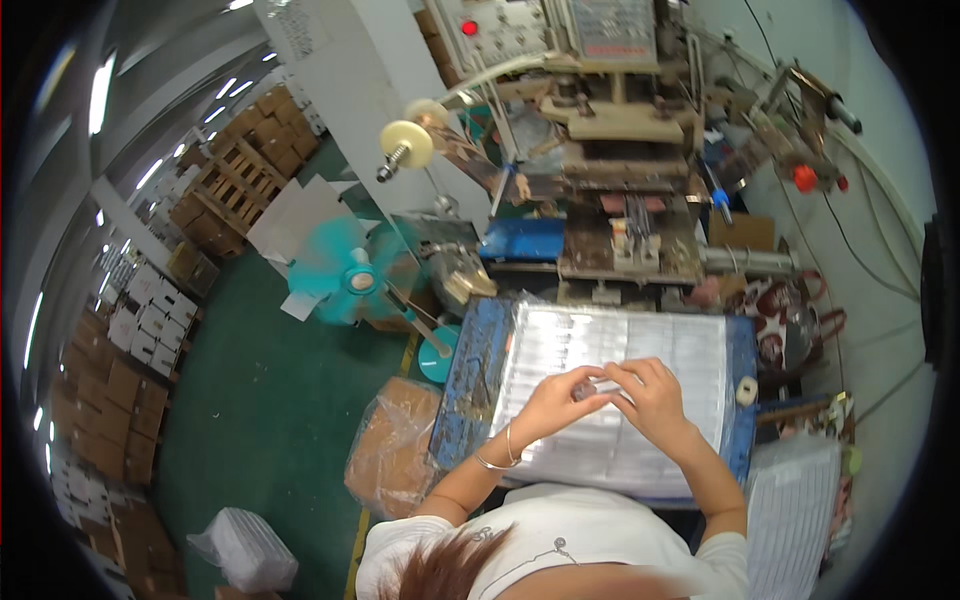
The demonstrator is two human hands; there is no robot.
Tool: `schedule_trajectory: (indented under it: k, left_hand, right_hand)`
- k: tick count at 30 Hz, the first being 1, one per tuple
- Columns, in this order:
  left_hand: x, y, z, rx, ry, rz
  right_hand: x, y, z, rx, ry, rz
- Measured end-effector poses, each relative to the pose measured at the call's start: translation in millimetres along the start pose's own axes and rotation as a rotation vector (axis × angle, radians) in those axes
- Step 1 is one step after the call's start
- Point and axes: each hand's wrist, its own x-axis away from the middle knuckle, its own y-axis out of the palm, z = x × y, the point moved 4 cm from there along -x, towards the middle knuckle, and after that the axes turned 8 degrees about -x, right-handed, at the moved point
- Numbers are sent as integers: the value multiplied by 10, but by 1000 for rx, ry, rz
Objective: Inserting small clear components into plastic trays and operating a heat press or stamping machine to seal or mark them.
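Observation:
My left hand (553, 404) is closed, thumb and fingers pinched around a small clear piece (584, 389), perhaps plastic. Its exact kind is too small to make out. My right hand (650, 395) meets it from the other side, fingers bent and their tips at the same piece. Both hands are just above a wide translucent tray (565, 340) with rows of compartments, which catches the light. The tray lies on a worn blue worktable (474, 365). Fingers partly cover the piece.
Behind the tray stands a press-like machine (625, 170) with a red lamp. A teal fan (355, 280) spins at the left. A plastic-wrapped carton (393, 445) sits beside the table. Stacked trays (795, 510) lie at the right. Boxes (110, 400) line the far left.

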Motion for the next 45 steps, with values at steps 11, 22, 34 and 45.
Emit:
schedule_trajectory:
  k: [11, 22, 34, 45]
  left_hand:
    - [-1692, -196, 315, -752, 399, 629]
    - [-1294, -233, 637, -792, 605, 761]
    - [153, 307, -354, 517, -302, -30]
    - [200, 582, -371, 920, -512, -291]
  right_hand:
    - [-9, -592, 1416, -805, 774, 628]
    - [-942, -370, 1953, -708, 707, 497]
    - [-1592, 91, 2252, -228, 687, 353]
    - [-1601, 184, 2278, -371, 608, 433]
